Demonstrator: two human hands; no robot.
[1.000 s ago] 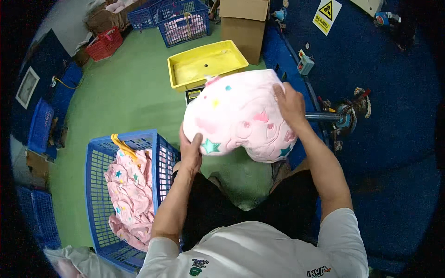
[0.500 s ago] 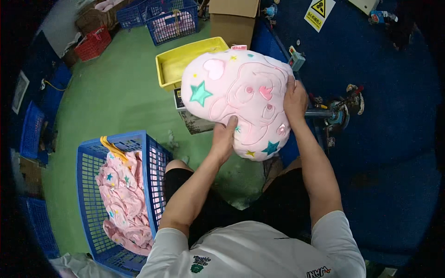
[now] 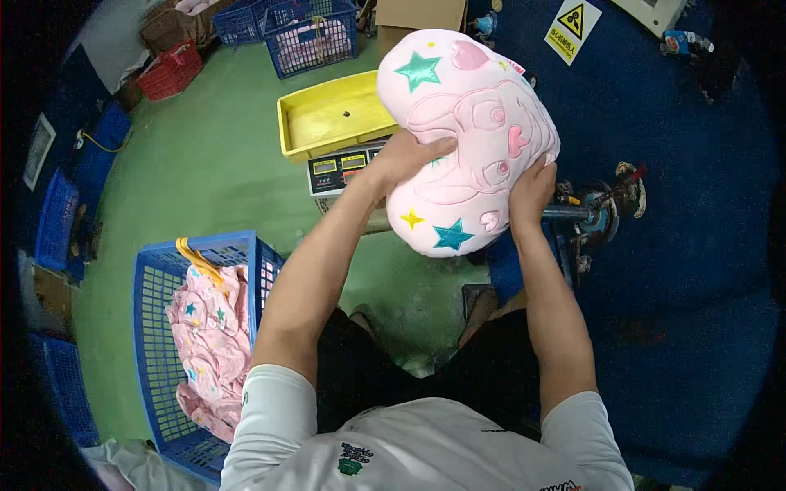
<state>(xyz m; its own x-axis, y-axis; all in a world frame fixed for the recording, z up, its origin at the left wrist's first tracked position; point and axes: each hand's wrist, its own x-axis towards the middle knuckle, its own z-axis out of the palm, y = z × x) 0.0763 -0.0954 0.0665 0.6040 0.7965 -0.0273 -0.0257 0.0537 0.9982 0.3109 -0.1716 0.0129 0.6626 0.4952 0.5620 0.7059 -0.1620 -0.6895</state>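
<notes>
A stuffed pink heart-shaped pillow [image 3: 471, 155], with a stitched animal face and coloured stars, is held up in front of me, its face toward me. My left hand [image 3: 409, 159] grips the notch on its left side, thumb on top of the cloth. At the lower right edge my right hand [image 3: 533, 193] is closed round the rim, its fingers partly hidden behind. Just past my right hand, a metal nozzle pipe [image 3: 565, 212] juts from the blue machine. Behind the pillow's left side sits a yellow tray [image 3: 332, 114] on a scale [image 3: 336, 168].
A blue basket [image 3: 196, 245] with pink star-print covers [image 3: 209, 344] stands at my left. Further off are a red basket [image 3: 170, 74], another blue basket [image 3: 311, 41] and a cardboard box [image 3: 422, 14]. The dark blue machine wall [image 3: 679, 270] fills my right side.
Both hands have shifted the pillow up and slightly right, turning and tilting it. My left forearm now reaches further forward, and more of the scale and tray shows.
</notes>
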